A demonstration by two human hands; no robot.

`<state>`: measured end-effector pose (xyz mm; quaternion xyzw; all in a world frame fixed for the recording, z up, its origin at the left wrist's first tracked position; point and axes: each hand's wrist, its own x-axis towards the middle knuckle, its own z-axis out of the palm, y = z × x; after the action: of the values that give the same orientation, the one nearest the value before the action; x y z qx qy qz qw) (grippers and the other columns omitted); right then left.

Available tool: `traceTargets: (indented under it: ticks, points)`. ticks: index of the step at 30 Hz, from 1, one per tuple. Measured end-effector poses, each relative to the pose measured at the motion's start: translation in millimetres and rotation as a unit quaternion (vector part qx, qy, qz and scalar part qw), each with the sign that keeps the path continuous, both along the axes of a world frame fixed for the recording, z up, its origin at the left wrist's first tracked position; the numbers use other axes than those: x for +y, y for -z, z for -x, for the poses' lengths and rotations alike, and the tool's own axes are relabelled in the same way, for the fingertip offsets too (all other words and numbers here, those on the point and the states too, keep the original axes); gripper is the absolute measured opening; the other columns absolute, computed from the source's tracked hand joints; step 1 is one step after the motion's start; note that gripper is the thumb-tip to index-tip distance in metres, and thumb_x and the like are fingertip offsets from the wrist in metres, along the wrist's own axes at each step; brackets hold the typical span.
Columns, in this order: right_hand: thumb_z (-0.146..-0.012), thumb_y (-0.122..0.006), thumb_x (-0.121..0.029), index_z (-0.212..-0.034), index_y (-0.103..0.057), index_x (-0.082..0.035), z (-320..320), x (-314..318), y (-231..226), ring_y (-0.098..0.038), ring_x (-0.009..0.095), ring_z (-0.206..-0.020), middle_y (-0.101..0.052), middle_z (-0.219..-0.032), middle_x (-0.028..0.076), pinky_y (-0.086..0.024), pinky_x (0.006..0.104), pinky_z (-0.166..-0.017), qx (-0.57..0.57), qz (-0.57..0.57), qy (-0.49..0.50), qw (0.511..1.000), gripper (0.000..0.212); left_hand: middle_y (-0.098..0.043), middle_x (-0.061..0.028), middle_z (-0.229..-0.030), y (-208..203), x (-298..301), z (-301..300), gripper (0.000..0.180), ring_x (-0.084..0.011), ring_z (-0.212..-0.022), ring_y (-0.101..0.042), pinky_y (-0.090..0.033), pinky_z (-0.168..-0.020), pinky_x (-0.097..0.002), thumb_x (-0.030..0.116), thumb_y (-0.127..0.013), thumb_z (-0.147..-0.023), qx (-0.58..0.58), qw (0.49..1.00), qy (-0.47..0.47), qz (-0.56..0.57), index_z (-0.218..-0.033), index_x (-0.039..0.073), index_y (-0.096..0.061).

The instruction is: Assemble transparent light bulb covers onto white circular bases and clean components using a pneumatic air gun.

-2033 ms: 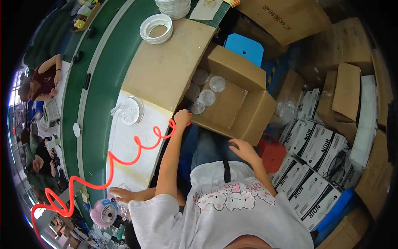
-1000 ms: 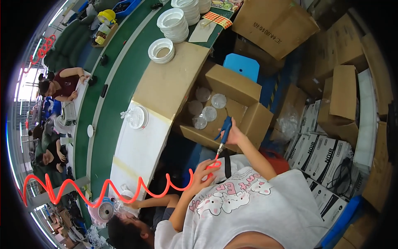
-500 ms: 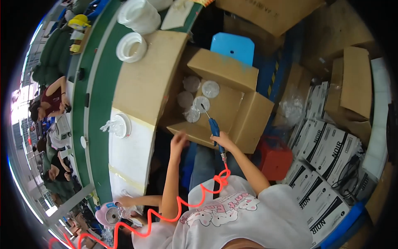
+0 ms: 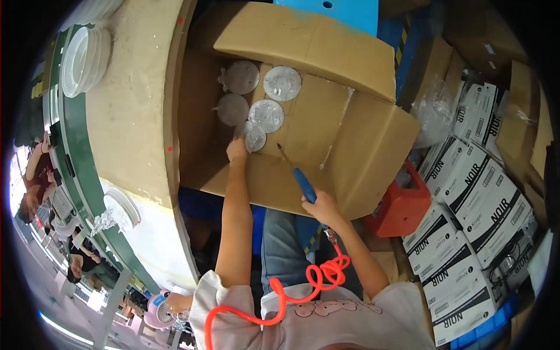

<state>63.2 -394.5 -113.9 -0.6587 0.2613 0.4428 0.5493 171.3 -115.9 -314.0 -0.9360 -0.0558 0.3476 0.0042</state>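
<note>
An open cardboard box (image 4: 364,157) stands in front of me. Several round white discs in clear plastic lie in its left part, among them one at the upper middle (image 4: 282,83). My left hand (image 4: 237,150) reaches into the box, its fingers closed on the plastic of the nearest wrapped disc (image 4: 255,137); the fingertips are partly hidden. In my right hand (image 4: 322,207) is a blue air blow gun (image 4: 304,185) with a thin metal nozzle, pointing into the box. A red coiled hose (image 4: 326,274) runs from its rear end.
To the left is a worktable (image 4: 131,111) with a stack of white rings (image 4: 86,61) and a plastic-wrapped white disc (image 4: 121,209). Another person's hand (image 4: 178,302) is by a pink fan (image 4: 157,310). At right are a red container (image 4: 401,204) and stacked printed cartons (image 4: 472,192).
My left hand has moved forward into the box and reached the nearest wrapped disc. My right hand still holds the air blow gun, its nozzle now off the discs. The view has shifted closer to the box.
</note>
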Motion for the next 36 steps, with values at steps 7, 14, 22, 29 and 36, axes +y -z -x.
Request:
traceTargets:
  ticks: [7, 14, 22, 29, 36]
  points:
    - [-0.071, -0.061, -0.024, -0.083, -0.057, -0.002, -17, 7, -32, -0.058, 0.041, -0.074, -0.06, -0.077, 0.022, -0.045, 0.0459, -0.068, -0.064, 0.013, -0.125, 0.99, 0.025, -0.06, -0.0196, -0.095, -70, -41, 1, 0.028, -0.0344, -0.091, -0.059, -0.049, -0.075, -0.0419, 0.017, -0.058, -0.078, -0.041, 0.994, -0.08, 0.054, -0.105, 0.009, -0.06]
    - [-0.07, -0.062, -0.024, -0.08, -0.057, -0.001, -25, -2, -72, -0.057, 0.041, -0.073, -0.059, -0.074, 0.023, -0.045, 0.0453, -0.066, -0.131, -0.017, -0.175, 0.976, 0.026, -0.059, -0.0231, -0.101, -93, -12, 40, 0.028, -0.043, -0.093, -0.056, -0.047, -0.079, -0.0428, 0.019, -0.054, -0.085, -0.262, 0.931, -0.128, 0.219, -0.11, 0.007, -0.057]
    - [-0.071, -0.063, -0.028, -0.081, -0.059, -0.004, -29, -38, -73, -0.058, 0.04, -0.074, -0.061, -0.073, 0.021, -0.046, 0.0466, -0.066, -0.08, 0.09, -0.24, 0.963, 0.027, -0.059, -0.0212, -0.103, -116, -61, 56, 0.026, -0.0349, -0.098, -0.057, -0.045, -0.081, -0.0349, 0.018, -0.05, -0.089, -0.178, 0.889, -0.268, 0.326, -0.112, 0.006, -0.052]
    - [-0.071, -0.062, -0.028, -0.084, -0.058, -0.003, -20, -43, -78, -0.058, 0.041, -0.073, -0.06, -0.075, 0.022, -0.046, 0.0464, -0.066, -0.149, 0.056, -0.247, 0.956, 0.028, -0.06, -0.0171, -0.101, -119, -65, 46, 0.026, -0.0255, -0.094, -0.057, -0.043, -0.081, -0.0319, 0.015, -0.051, -0.089, -0.242, 0.827, -0.336, 0.38, -0.112, 0.002, -0.051]
    - [-0.071, -0.06, -0.028, -0.086, -0.059, -0.003, -37, -38, -84, -0.058, 0.04, -0.074, -0.06, -0.074, 0.022, -0.046, 0.0463, -0.067, -0.097, 0.104, -0.242, 0.96, 0.029, -0.059, -0.0186, -0.103, -114, -75, 46, 0.026, -0.0273, -0.096, -0.057, -0.043, -0.083, -0.0322, 0.015, -0.051, -0.089, -0.213, 0.798, -0.379, 0.418, -0.111, 0.002, -0.051]
